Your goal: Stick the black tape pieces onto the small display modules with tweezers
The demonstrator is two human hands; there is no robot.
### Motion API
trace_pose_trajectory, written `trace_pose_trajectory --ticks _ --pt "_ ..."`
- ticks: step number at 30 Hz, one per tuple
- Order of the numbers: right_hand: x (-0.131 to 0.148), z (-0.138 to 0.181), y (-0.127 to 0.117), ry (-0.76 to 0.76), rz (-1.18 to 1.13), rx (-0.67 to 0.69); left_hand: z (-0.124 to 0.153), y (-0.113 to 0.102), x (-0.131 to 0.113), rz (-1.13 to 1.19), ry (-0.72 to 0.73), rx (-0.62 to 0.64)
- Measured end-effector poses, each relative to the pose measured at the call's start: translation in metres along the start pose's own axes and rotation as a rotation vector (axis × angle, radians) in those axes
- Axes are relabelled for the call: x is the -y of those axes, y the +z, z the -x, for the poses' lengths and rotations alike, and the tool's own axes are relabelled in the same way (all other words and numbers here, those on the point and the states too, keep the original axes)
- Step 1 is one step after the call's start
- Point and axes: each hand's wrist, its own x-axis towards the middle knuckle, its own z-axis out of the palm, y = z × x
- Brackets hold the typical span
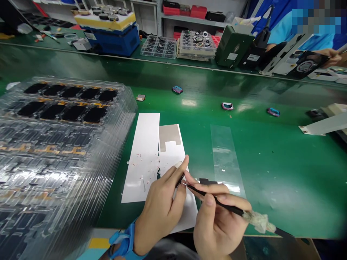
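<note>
My left hand (pixel 164 204), with a blue band at the wrist, pinches a small dark flat part (pixel 179 180) between thumb and fingers. Most of that part is hidden by the fingers. In my right hand (pixel 221 220) are slim black tweezers (pixel 230 207), wrapped near the back end with pale, crumpled tape (pixel 258 221). Their thin tip reaches the dark part; whether it grips anything is too small to tell. Under both hands lie white paper strips (pixel 143 144), scattered with tiny reddish and dark scraps. A grey-beige sheet with a notch (pixel 170 133) rests on the right-hand strip.
Stacked clear trays (pixel 119 108) of black watch screens fill the left. A clear plastic sheet (pixel 223 155) lies right of the papers. Small watch frames (pixel 177 89) dot the green table (pixel 284 173). A blue box (pixel 116 39) stands behind; another person's hand (pixel 331 57) shows at far right.
</note>
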Motion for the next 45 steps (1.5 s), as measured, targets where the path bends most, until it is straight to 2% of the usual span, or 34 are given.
trace_pose_trajectory --ticks 14,31,38,45 --pt "-0.005 0.0 -0.005 0.059 0.071 0.027 -0.001 0.0 0.0 0.058 -0.024 0.014" --pt "-0.007 0.001 -0.002 0.064 0.022 0.01 0.003 -0.004 0.001 0.035 -0.019 0.031" --pt "-0.009 0.0 -0.004 -0.01 -0.024 0.04 0.004 -0.002 0.003 0.056 -0.004 0.021" --pt "-0.011 0.0 -0.005 0.014 -0.022 0.031 0.002 -0.001 0.004 0.049 -0.016 0.028"
